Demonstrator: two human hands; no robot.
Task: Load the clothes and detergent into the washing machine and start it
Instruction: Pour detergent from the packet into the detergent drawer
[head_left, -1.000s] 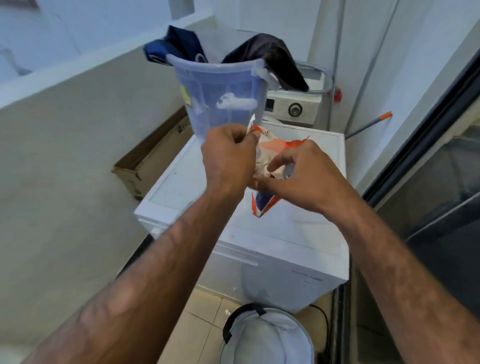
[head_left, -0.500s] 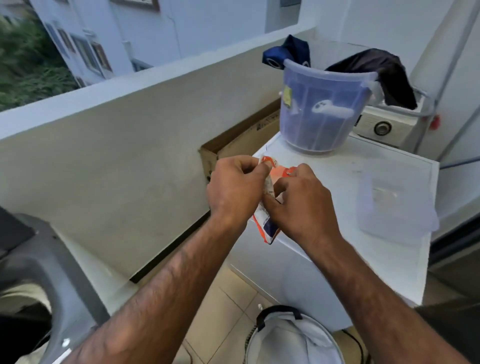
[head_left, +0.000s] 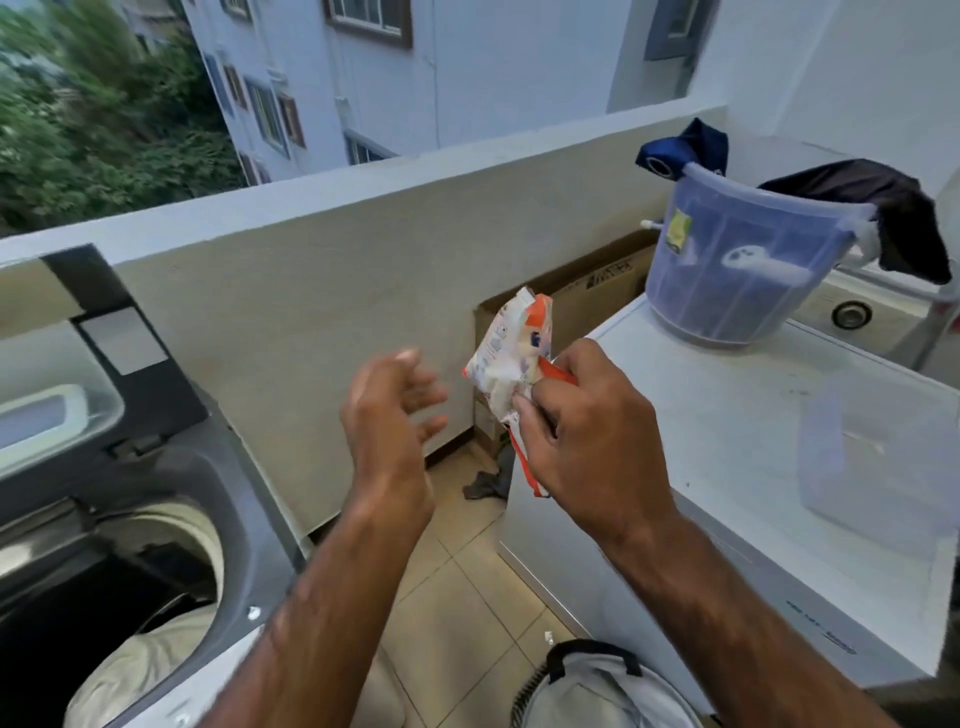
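Observation:
My right hand (head_left: 587, 436) grips a small white and orange detergent packet (head_left: 511, 353), held upright in the air beside the white appliance. My left hand (head_left: 389, 410) hangs just left of the packet with fingers spread, holding nothing. At the lower left stands the grey top-loading washing machine (head_left: 249, 525), its lid (head_left: 88, 332) raised; pale clothes (head_left: 140, 660) lie inside the drum. A translucent bucket (head_left: 737, 265) sits on the white appliance at the right, with dark blue and black garments (head_left: 878, 208) draped over its rim.
The white appliance top (head_left: 727, 431) also carries a clear plastic container (head_left: 878, 452). A cardboard box (head_left: 587, 291) leans against the balcony wall (head_left: 322, 249). A grey rag (head_left: 485, 480) lies on the tiled floor. A white bag with a black handle (head_left: 597, 686) sits below.
The view has swung left, bringing the open washing machine into sight. My left hand has let go of the packet and opened; my right hand keeps hold of it.

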